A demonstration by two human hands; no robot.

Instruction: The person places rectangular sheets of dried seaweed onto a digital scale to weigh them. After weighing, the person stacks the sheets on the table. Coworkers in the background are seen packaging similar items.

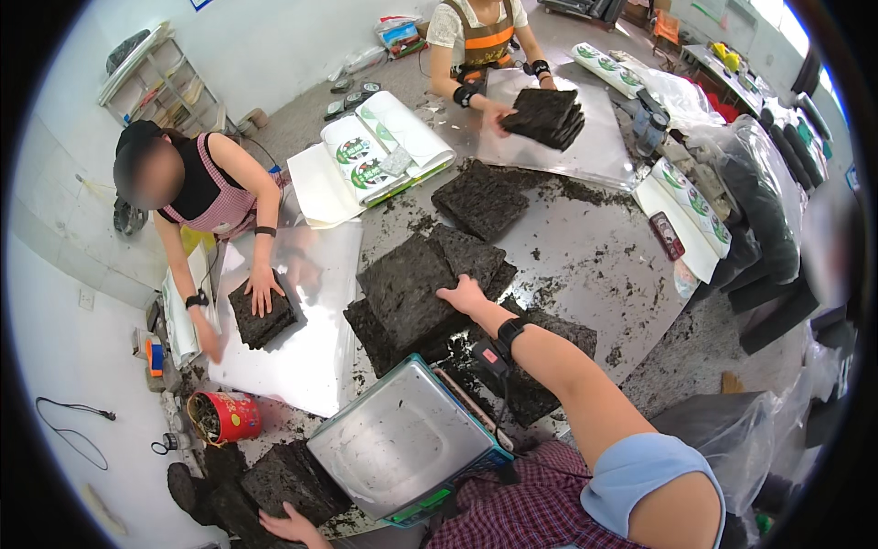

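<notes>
Reaching forward, my right hand [464, 294] rests its fingers on the edge of a pile of dark dried seaweed sheets [410, 283] at the table's middle. At lower left, my left hand [293, 525] is beside another stack of the dark sheets [288, 480], fingers apart; whether it touches the stack is unclear. Between my hands stands a scale with a metal pan [398, 439]. More sheets [480, 199] lie beyond my right hand, and others [549, 343] lie partly under my forearm.
A person at the left presses a hand on a sheet stack [260, 312]; another, across the table [562, 257], holds several sheets [545, 117]. A red bucket [236, 416], printed plastic packaging [374, 151] and a phone [666, 235] lie around. Black rolls [782, 316] are at the right.
</notes>
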